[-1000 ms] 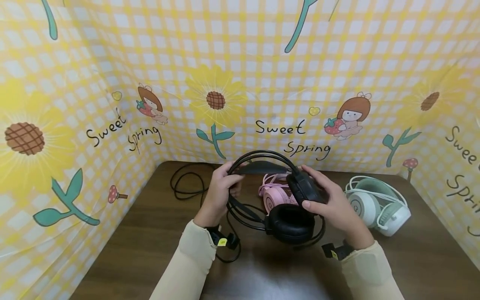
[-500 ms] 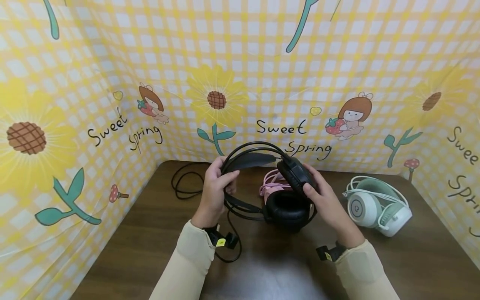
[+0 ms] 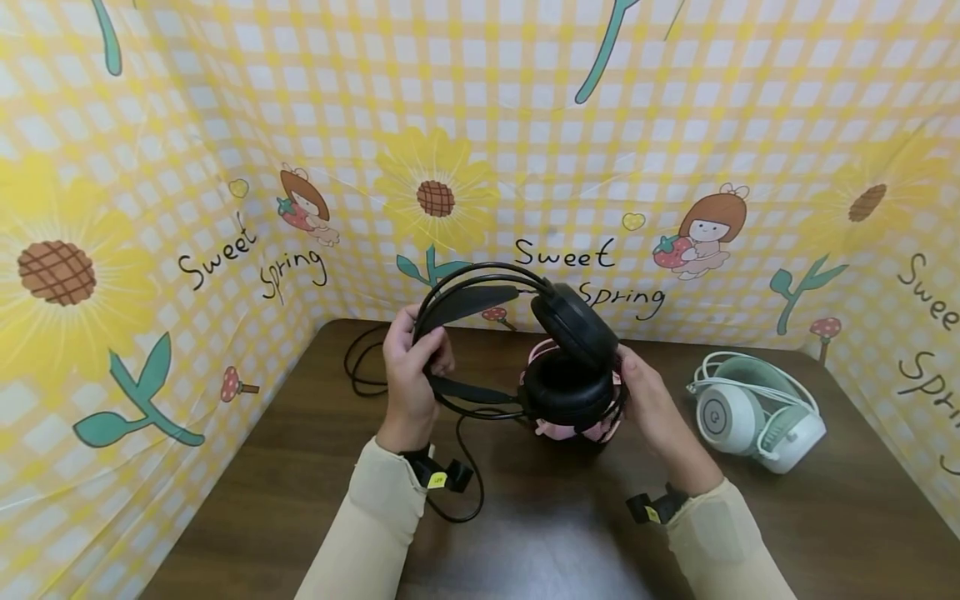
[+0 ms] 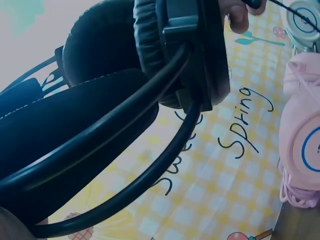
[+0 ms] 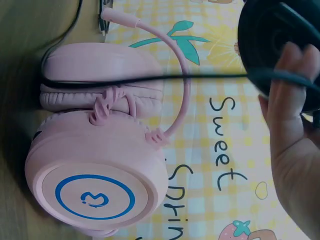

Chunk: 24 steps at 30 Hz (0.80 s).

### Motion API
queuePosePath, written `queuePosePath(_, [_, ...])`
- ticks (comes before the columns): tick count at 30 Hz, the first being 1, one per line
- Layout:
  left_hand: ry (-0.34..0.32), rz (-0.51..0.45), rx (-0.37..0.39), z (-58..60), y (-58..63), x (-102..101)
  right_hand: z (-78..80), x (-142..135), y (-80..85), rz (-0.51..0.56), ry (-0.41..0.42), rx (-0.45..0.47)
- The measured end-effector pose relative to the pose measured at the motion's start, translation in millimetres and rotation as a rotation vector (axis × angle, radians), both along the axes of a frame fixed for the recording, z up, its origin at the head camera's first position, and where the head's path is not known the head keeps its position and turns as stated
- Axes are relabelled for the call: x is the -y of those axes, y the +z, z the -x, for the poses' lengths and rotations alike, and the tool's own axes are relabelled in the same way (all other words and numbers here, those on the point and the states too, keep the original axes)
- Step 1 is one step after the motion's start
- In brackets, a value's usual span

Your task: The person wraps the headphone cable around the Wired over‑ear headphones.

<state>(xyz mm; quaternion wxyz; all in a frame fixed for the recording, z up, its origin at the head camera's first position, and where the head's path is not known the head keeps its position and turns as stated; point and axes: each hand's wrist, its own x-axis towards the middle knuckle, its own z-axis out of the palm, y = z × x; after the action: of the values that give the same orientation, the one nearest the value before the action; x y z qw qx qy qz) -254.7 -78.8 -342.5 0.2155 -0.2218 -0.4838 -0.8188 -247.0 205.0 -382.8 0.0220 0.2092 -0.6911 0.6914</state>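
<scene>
A black headset (image 3: 585,325) is held up over the middle of the table, its headband to the left and ear cups to the right. My left hand (image 3: 412,367) grips the headband; just a bit of that hand (image 4: 14,227) shows in the left wrist view's lower corner. At the ear cups' outer side, my right hand (image 3: 654,404) holds the headset. Its fingers (image 5: 290,75) lie against the black cup in the right wrist view, where the black cable (image 5: 150,78) crosses them. Behind the cups, a pink headset (image 5: 100,145) with a boom mic is mostly hidden in the head view.
On the right of the brown table (image 3: 540,542) lies a white and green headset (image 3: 727,419) with its cable wound round it. Black cable (image 3: 480,492) loops across the left half. A yellow checked cloth (image 3: 555,150) hangs round the back and sides.
Both hands have carried the black headset leftward and upward. My right hand has shifted lower on its ear cup, and the cups now cover more of the pink headset.
</scene>
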Motion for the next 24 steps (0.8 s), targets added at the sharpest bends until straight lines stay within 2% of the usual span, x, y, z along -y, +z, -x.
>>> queuePosePath(4, [-0.031, -0.102, -0.018, 0.3, -0.3, 0.3, 0.0, 1.7, -1.1, 0.017, -0.049, -0.011])
queuePosePath(8, [-0.11, -0.227, -0.011, 0.3, 1.0, 0.7, 2.1, 3.1, -2.6, 0.033, -0.011, -0.068])
queuePosePath(13, [-0.158, -0.333, 0.041, -0.7, 3.3, -1.1, 3.3, 6.4, -4.9, -0.046, -0.031, -0.139])
queuePosePath(21, [-0.135, -0.47, 0.144, -1.6, 3.7, -7.8, 3.9, 16.5, -5.3, -0.17, 0.004, -0.082])
queuePosePath(24, [-0.112, -0.47, 0.131, -2.1, 3.8, -10.7, 4.0, 20.3, -5.5, -0.201, 0.008, -0.101])
